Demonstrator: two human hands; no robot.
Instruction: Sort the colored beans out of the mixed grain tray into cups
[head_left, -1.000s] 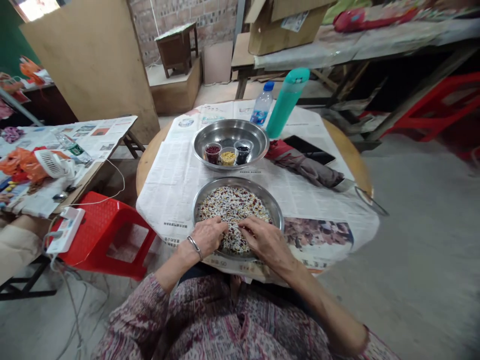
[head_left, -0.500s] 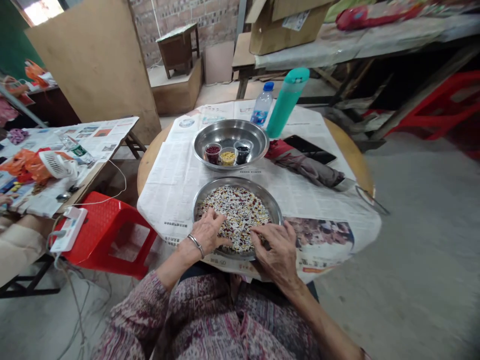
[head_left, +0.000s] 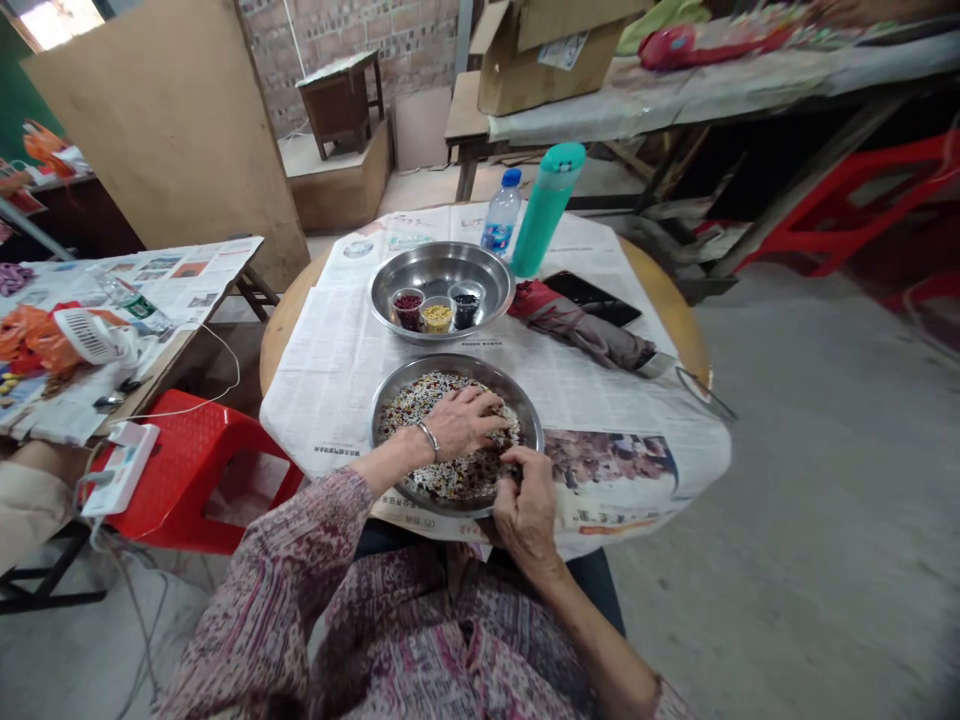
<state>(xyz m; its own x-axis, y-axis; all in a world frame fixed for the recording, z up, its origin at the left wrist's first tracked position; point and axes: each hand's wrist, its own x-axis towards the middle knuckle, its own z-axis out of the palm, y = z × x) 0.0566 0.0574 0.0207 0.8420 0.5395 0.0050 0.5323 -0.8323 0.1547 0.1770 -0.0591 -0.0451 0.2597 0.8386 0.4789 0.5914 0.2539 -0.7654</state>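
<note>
Multicoloured tiny grains (head_left: pixel 442 480) in round silver metal basin (head_left: pixel 511 386), 6 o'clock on wooden desk (head_left: pixel 285 325): likely light, slippery, best cupped. Left hand (head_left: pixel 466 422) splayed over them; right hand (head_left: pixel 526 505) curled at basin's 4 o'clock, grip unclear from here.

Left hand (head_left: pixel 463 425): we now reach it from the basin's (head_left: pixel 532 424) left side across the grain mix (head_left: pixel 420 398) | right hand (head_left: pixel 529 505): we curl it more tightly by the near-right rim

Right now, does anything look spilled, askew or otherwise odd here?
No spill shows around the front bowl of mixed grains. The white power strip looks somewhat out of place: it lies at the edge of the red stool, a seat, where it might get knocked.
</note>
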